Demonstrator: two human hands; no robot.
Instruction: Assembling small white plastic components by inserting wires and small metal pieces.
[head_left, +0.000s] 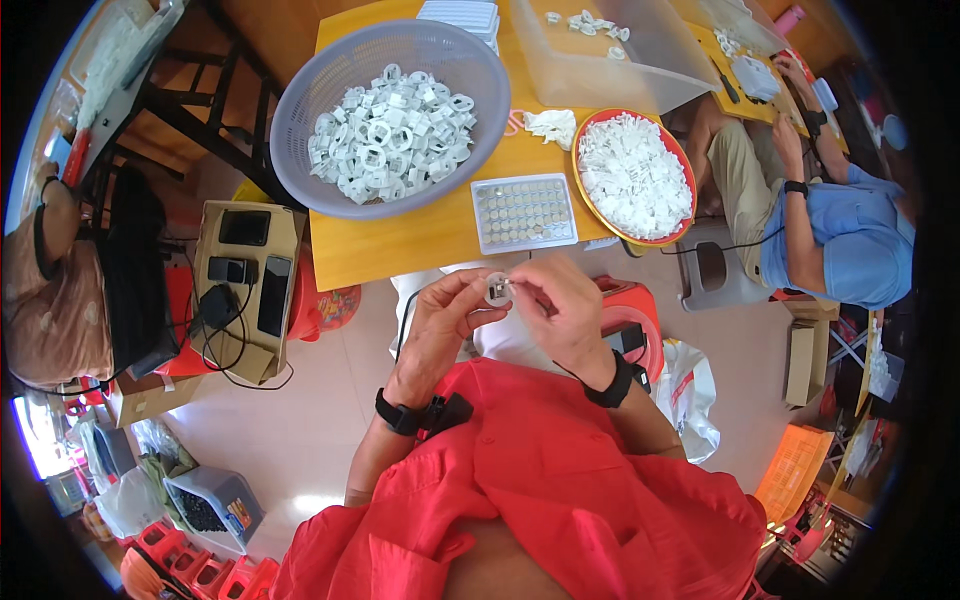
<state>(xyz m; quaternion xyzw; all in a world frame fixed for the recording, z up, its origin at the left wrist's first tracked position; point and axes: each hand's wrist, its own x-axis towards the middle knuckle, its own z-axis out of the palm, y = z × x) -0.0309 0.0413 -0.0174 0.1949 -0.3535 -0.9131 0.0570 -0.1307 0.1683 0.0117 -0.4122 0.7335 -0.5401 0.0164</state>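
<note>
Just off the table's front edge, my left hand (446, 318) pinches a small round white plastic part (498, 290) with a dark spot in its middle. My right hand (562, 303) meets it from the other side, thumb and fingertips pressed together at the part's edge; whatever they hold is too small to name. Beyond my hands, a white tray (484, 243) carries rows of small round silvery pieces. A grey-purple basket (290, 150) at the far left holds a heap of similar white ring-shaped parts (395, 140). To the right, small white pieces (636, 178) fill a red round tray (688, 170).
The yellow table (370, 250) also bears a translucent bin (640, 85) with a few white parts, and a crumpled white cloth (551, 126). A cardboard box (210, 260) with phones and cables stands left. At right sits a person in blue (850, 240) working at another table.
</note>
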